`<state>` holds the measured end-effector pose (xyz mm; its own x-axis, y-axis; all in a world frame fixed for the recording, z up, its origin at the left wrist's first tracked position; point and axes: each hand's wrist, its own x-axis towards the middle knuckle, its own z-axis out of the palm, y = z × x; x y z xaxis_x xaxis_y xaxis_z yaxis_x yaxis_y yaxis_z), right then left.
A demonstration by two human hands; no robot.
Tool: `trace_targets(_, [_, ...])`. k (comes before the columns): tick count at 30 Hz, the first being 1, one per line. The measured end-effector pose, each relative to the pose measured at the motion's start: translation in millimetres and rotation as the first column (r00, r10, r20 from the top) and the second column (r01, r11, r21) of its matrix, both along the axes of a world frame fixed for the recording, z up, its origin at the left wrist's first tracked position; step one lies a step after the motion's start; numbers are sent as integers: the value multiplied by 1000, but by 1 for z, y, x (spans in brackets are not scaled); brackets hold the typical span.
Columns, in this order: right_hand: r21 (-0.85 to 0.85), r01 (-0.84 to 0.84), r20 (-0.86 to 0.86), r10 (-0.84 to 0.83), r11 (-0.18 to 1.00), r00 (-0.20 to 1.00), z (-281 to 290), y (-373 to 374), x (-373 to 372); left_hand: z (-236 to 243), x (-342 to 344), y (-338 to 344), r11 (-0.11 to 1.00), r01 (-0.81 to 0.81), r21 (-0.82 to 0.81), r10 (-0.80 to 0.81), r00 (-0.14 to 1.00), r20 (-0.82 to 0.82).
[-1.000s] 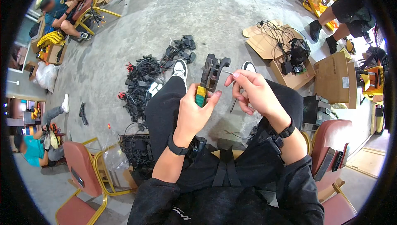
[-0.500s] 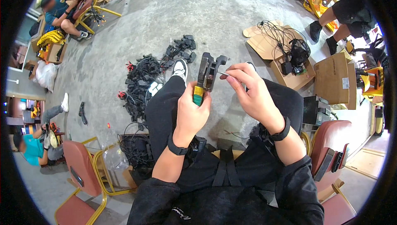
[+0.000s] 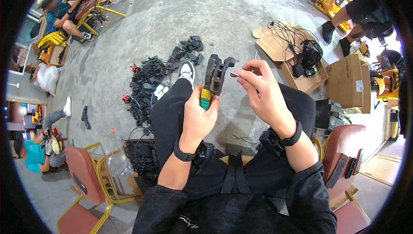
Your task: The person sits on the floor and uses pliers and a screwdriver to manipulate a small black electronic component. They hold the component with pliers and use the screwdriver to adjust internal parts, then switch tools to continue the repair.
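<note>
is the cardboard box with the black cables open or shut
Open: the cardboard box has a flap spread outward, and black cables show inside.

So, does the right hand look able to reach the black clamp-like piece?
Likely yes: the right hand is close by, with only the thin metal rod it pinches between it and the black clamp-like piece; the left hand grips the green and yellow handle below.

Grey concrete floor (image 3: 223, 14), reddish-brown chairs (image 3: 89, 167)
</note>
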<state>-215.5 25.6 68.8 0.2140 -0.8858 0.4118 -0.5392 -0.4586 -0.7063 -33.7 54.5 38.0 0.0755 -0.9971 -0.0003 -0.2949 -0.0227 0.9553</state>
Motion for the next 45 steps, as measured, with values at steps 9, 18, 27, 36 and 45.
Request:
trace_targets(9, [-91,21,-119,-31,996,992,-3,0,1,-4,1,-1,1000,10,-12,-10,999,34])
trace_targets(18, [-293,87,-252,-165,952,954,3,-4,-2,2,0,0,999,16,-29,-15,999,46])
trace_targets(27, [43,44,10,-44,998,999,2,-1,-2,0,2,0,1000,20,6,-20,1000,12])
trace_targets(36, [2,-113,11,113,994,994,-5,-12,-19,-2,3,0,997,44,65,-40,998,-55])
trace_targets(45, [14,-116,14,116,993,993,1,-11,-18,-3,4,0,998,47,33,-45,997,-68])
